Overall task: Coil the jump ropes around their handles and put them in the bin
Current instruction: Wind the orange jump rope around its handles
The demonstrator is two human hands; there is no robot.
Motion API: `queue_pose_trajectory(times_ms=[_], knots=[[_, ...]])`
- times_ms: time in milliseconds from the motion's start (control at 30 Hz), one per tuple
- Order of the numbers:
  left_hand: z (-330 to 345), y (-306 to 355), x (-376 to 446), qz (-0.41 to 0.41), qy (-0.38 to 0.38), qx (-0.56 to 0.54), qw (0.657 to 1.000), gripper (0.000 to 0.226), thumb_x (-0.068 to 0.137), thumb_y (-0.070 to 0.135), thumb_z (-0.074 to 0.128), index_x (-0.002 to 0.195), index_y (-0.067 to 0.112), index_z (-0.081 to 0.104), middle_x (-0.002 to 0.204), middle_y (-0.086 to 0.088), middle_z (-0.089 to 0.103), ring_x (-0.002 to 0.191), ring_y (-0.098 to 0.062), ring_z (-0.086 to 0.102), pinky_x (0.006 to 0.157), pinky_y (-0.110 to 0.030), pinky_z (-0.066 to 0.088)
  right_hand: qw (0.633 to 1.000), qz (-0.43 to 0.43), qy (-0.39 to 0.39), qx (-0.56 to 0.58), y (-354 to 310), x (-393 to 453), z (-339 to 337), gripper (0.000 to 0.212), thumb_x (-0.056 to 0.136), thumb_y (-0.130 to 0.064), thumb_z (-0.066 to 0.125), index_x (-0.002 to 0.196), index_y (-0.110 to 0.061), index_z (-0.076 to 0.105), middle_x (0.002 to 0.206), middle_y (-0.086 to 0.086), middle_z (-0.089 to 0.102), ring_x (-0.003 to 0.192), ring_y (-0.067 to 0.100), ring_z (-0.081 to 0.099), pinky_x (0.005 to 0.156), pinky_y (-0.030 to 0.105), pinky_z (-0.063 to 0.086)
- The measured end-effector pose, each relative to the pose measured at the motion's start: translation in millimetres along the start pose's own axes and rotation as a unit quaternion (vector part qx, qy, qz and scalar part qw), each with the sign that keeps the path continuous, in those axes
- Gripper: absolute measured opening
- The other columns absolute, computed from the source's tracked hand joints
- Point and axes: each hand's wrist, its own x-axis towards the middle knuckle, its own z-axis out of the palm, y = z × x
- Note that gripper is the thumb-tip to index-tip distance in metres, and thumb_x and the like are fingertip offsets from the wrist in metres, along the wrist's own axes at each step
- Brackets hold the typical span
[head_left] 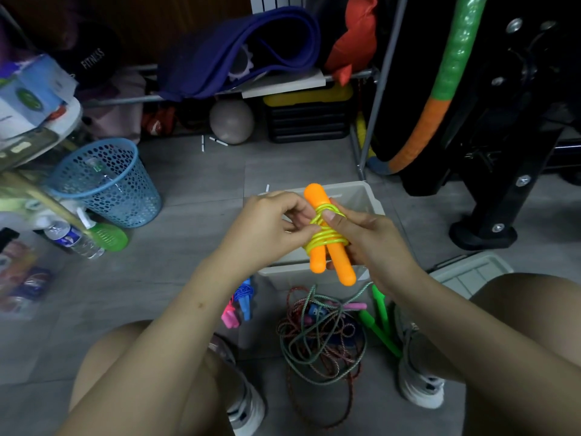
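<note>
Jump rope (327, 237): yellow cord, orange handles.

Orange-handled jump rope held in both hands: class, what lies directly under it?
The pale grey plastic bin sits under the orange-handled jump rope. Both hands hide most of the bin's inside, so its contents cannot be seen.

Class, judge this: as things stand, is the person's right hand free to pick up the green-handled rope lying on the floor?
Probably not yet. The right hand is holding the orange-handled rope that the left hand is winding. The green-handled rope lies uncovered beside the right shoe, so nothing else blocks it.
</note>
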Motion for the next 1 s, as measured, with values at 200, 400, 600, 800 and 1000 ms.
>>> queue_pose_trajectory(times_ms=[200, 400, 600, 800, 1000], knots=[[11.1, 4.1, -4.2, 0.017, 0.087, 0.048, 0.995, 0.012, 0.073, 0.016, 0.066, 0.082, 0.009, 0.066, 0.077, 0.01, 0.054, 0.068, -0.01, 0.059, 0.065, -0.032, 0.055, 0.999, -0.024, -0.004, -0.045, 4.9, 1.6, 5.4, 0.016, 0.092, -0.044, 0.054, 0.103, -0.051, 0.064, 0.087, 0.006, 0.074, 0.084, 0.024, 0.071, 0.079, 0.052, 0.056], [16.8, 8.4, -3.7, -0.033, 0.132, 0.093, 0.986, 0.011, 0.069, 0.019, 0.064, 0.075, 0.011, 0.06, 0.069, 0.012, 0.05, 0.067, -0.014, 0.055, 0.064, -0.03, 0.051, 0.997, -0.037, -0.042, -0.047, 3.3, 2.9, 7.3, 0.038, 0.093, -0.03, 0.056, 0.13, -0.036, 0.053, 0.092, 0.006, 0.074, 0.083, 0.022, 0.071, 0.077, 0.044, 0.058], [27.4, 17.0, -10.0, -0.107, 0.168, -0.049, 0.979, 0.006, 0.074, 0.016, 0.072, 0.074, 0.017, 0.065, 0.074, 0.015, 0.059, 0.076, -0.01, 0.063, 0.069, -0.02, 0.051, 0.997, -0.05, 0.047, -0.038, 13.5, 6.0, 10.9, 0.044, 0.082, -0.044, 0.062, 0.125, -0.041, 0.056, 0.095, 0.002, 0.074, 0.088, 0.022, 0.07, 0.078, 0.049, 0.057], [18.6, 18.7, -5.6, -0.283, 0.084, -0.275, 0.915, 0.008, 0.077, 0.011, 0.076, 0.074, 0.018, 0.073, 0.072, 0.004, 0.072, 0.069, -0.002, 0.064, 0.069, -0.015, 0.052, 0.994, -0.085, 0.063, -0.007, 11.5, 0.4, 8.9, 0.038, 0.091, -0.023, 0.06, 0.129, -0.028, 0.056, 0.102, 0.003, 0.072, 0.089, 0.019, 0.07, 0.076, 0.041, 0.058], [16.0, 17.6, -4.9, -0.325, 0.11, -0.301, 0.89, 0.018, 0.073, 0.009, 0.079, 0.081, 0.014, 0.065, 0.074, 0.001, 0.069, 0.063, -0.001, 0.062, 0.06, -0.013, 0.048, 0.984, -0.137, 0.088, -0.076, 18.2, -0.3, 13.9, 0.035, 0.085, -0.048, 0.06, 0.12, -0.053, 0.054, 0.098, 0.015, 0.071, 0.091, 0.035, 0.067, 0.073, 0.055, 0.054]])
